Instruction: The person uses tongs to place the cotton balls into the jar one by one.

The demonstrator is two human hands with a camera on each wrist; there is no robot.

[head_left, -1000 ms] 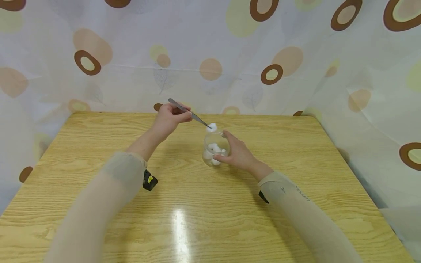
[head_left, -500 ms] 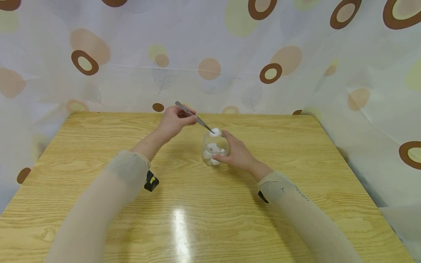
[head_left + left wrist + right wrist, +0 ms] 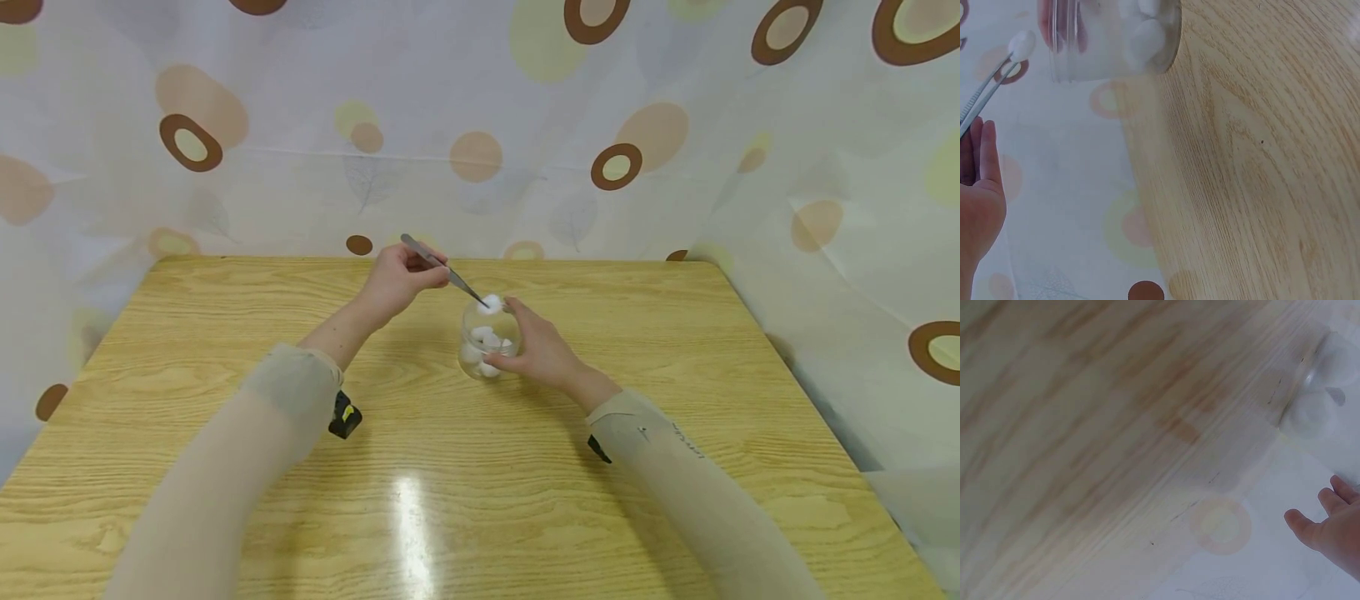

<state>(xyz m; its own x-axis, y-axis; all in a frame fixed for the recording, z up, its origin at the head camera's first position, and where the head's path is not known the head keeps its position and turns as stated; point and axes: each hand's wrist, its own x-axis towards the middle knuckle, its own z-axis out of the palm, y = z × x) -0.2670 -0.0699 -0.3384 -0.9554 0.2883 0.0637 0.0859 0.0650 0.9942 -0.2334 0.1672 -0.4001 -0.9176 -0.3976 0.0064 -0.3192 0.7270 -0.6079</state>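
My left hand (image 3: 397,279) pinches a pair of metal tweezers (image 3: 450,274), whose tips hold a white cotton ball (image 3: 491,304) just over the mouth of a clear jar (image 3: 467,333). In the left wrist view the tweezers (image 3: 986,94) grip that cotton ball (image 3: 1022,45) a little way outside the jar's rim. Fingers and thumb of my right hand (image 3: 546,348) are curled round the right side of the jar, which stands upright on the table. Several more cotton balls (image 3: 491,342) lie inside it. The right wrist view catches only part of the right hand (image 3: 1335,528) and the jar's base (image 3: 1310,409).
The wooden table (image 3: 480,483) spreads out on all sides of the jar. A patterned curtain (image 3: 420,192) hangs behind its far edge and along the right side. Black wrist devices sit under both forearms, the left one (image 3: 345,415) showing more.
My left hand has moved right and slightly down, bringing the cotton ball in the tweezers from behind the jar's rim to over its mouth. The right hand keeps its hold on the jar.
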